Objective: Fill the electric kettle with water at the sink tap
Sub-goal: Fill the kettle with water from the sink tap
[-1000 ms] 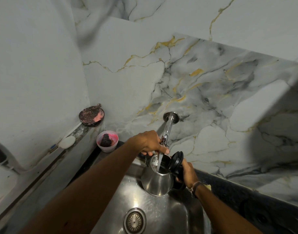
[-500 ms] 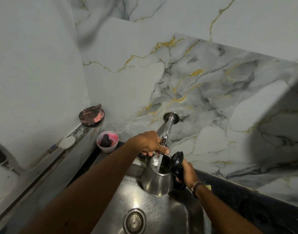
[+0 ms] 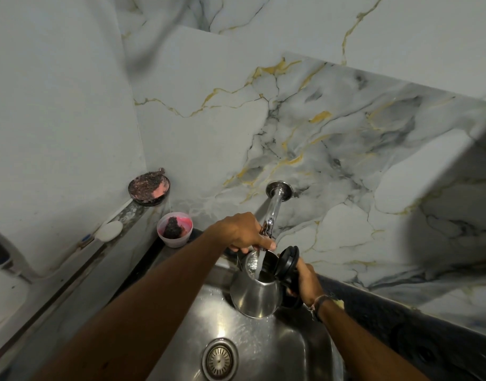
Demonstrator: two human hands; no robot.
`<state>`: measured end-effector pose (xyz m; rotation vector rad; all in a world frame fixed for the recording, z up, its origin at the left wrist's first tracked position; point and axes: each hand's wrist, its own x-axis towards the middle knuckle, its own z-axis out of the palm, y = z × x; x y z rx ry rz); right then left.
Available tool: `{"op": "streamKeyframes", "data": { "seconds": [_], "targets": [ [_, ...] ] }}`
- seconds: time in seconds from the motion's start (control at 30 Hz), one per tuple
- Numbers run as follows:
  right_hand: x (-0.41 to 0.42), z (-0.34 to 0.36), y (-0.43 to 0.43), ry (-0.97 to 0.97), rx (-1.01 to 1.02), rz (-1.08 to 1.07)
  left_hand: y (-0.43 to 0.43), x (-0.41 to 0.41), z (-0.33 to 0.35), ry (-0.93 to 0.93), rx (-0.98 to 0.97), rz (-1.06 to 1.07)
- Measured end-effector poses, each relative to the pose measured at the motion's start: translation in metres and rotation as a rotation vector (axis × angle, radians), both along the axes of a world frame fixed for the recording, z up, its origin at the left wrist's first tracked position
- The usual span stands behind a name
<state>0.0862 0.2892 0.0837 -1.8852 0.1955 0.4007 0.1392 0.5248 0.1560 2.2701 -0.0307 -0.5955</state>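
A steel electric kettle [image 3: 255, 295] hangs over the sink [image 3: 288, 350], right under the chrome wall tap [image 3: 272, 213]. Its black lid [image 3: 288, 262] is flipped open to the right. A stream of water runs from the tap into the kettle's mouth. My right hand [image 3: 305, 279] grips the kettle's black handle on its right side. My left hand [image 3: 243, 231] is closed around the tap's lower end, just above the kettle; the tap handle is hidden under its fingers.
A pink cup with a dark scrubber [image 3: 175, 229] stands at the sink's back left corner. A round dirty dish [image 3: 149, 186] and a white soap bar [image 3: 109, 231] sit on the left ledge. The drain [image 3: 219, 360] lies below the kettle. A dark counter [image 3: 418, 339] runs along the right.
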Motion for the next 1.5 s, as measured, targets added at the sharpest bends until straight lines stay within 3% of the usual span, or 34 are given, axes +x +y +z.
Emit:
{"op": "streamKeyframes", "data": {
  "seconds": [0.57,0.8,0.93,1.03,1.13,1.23,1.3,1.37,1.5],
  "targets": [
    [0.000,0.003,0.004,0.008,0.006,0.008,-0.007,-0.025,0.011,-0.185,0.191,0.029],
    [0.001,-0.001,0.004,-0.003,0.023,-0.006,-0.035,-0.041,0.000,-0.519,0.542,0.183],
    [0.004,-0.008,0.002,0.001,0.038,-0.021,-0.038,-0.040,-0.004,-0.535,0.636,0.205],
    [0.005,-0.013,0.001,-0.013,0.029,-0.038,-0.030,-0.043,-0.010,-0.589,0.518,0.212],
    [0.006,-0.018,0.000,-0.023,0.013,-0.061,-0.013,-0.056,-0.035,-0.609,-0.040,0.437],
    [0.006,-0.022,-0.004,0.012,0.044,-0.094,0.010,-0.077,-0.082,-0.453,-0.489,0.550],
    [0.000,-0.023,-0.011,0.025,0.074,-0.123,0.018,-0.098,-0.119,-0.305,-0.535,0.492],
    [-0.008,-0.024,-0.022,0.029,0.092,-0.136,0.018,-0.118,-0.149,-0.201,-0.456,0.395],
    [-0.038,-0.014,-0.047,0.027,0.143,-0.181,-0.028,-0.151,-0.170,-0.200,-0.329,0.208]
  ]
}}
